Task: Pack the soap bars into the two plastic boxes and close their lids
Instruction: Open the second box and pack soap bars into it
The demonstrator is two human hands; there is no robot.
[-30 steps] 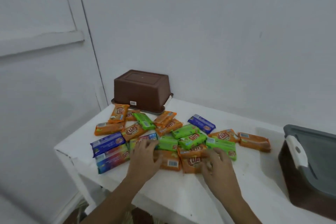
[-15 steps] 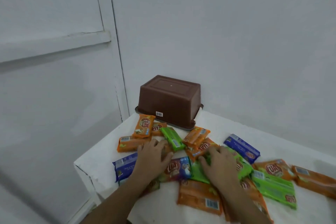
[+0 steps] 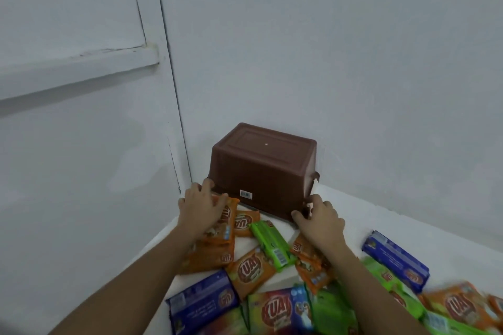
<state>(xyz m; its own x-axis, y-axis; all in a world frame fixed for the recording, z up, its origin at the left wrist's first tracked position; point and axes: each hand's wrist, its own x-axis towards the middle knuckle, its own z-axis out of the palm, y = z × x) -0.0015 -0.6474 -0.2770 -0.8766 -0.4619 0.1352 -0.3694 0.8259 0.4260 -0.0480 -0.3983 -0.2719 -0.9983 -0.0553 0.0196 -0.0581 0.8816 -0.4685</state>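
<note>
1. Packing looks not yet begun: the wrapped soap bars (image 3: 255, 269), orange, green and blue, lie loose across the white table (image 3: 351, 215), none boxed.
2. The brown rectangular plastic box (image 3: 262, 168) stands upside down at the far corner, against the wall; only this one box is in view.
3. The left hand (image 3: 200, 208), fingers spread, touches its left rim; the right hand (image 3: 321, 219) curls around the near right corner. Neither clearly clamps yet.
</note>
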